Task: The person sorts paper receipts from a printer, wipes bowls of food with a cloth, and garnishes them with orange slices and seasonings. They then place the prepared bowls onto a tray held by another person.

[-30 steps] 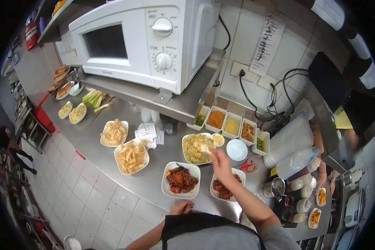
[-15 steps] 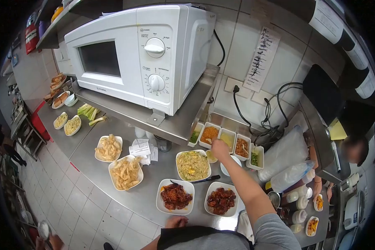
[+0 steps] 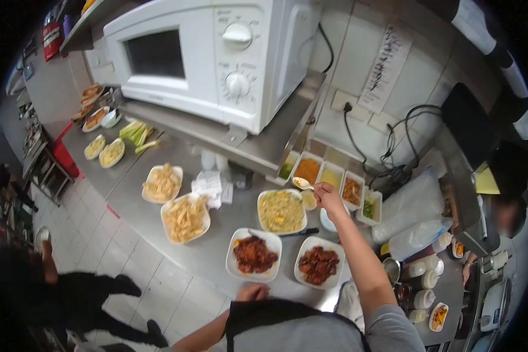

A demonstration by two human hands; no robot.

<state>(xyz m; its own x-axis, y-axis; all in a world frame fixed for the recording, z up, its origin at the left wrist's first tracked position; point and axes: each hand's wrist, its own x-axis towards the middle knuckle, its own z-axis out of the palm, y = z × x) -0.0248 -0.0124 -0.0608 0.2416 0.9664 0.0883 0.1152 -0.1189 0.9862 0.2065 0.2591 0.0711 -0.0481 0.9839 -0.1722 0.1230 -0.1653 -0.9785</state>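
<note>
My right hand point(image 3: 328, 196) grips the handle of a spoon point(image 3: 302, 183) whose bowl carries something orange-brown, above the row of topping containers. Nearest it are a container of orange crumbs point(image 3: 307, 169), one of yellow topping point(image 3: 330, 178) and a bowl of fried rice point(image 3: 282, 211). My left hand point(image 3: 253, 291) rests with curled fingers at the counter's front edge, just below a white bowl of dark glazed pieces point(image 3: 254, 256); whether it holds anything is hidden. A second bowl of glazed pieces point(image 3: 319, 264) lies below my right forearm.
A microwave point(image 3: 208, 64) stands on a shelf over the steel counter point(image 3: 217, 276). Two bowls of fried pieces point(image 3: 185, 220) and paper slips point(image 3: 212, 186) lie left. Squeeze bottles point(image 3: 423, 298) stand right. A person in dark clothes point(image 3: 70, 293) is on the floor at left.
My right hand has risen from the topping containers with a loaded spoon now showing. The camera view has shifted. A person in dark clothes has come into view at lower left.
</note>
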